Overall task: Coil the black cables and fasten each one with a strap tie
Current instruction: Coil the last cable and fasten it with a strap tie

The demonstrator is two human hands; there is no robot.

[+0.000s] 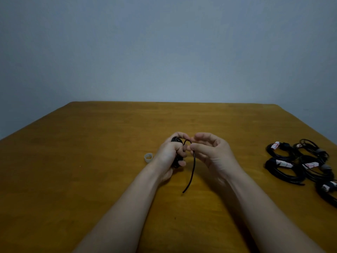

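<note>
- We see one black cable (193,168), thin and matte, held just over the middle of the wooden table (82,170); no brand or writing shows on it
- Most of it is wound into a tight coil (176,141); a loose tail arcs out of the top and hangs down toward us, and we cannot tell whether its tip touches the tabletop
- The left hand (169,152) has its fingers curled round the coil and grips it
- The right hand (209,152) pinches the tail between thumb and forefinger, right where it leaves the coil; its other fingers are loosely bent and hold nothing
- Just left of the left hand a small translucent ring (148,157) lies on the table
- Well apart, by the table's right edge, lies a heap of coiled cables (284,172); they carry white tags (275,145) with red marks, too small for us to read, and some have grey strap ties (326,168)
- Behind the table stands a plain grey-blue wall (164,52)
</note>
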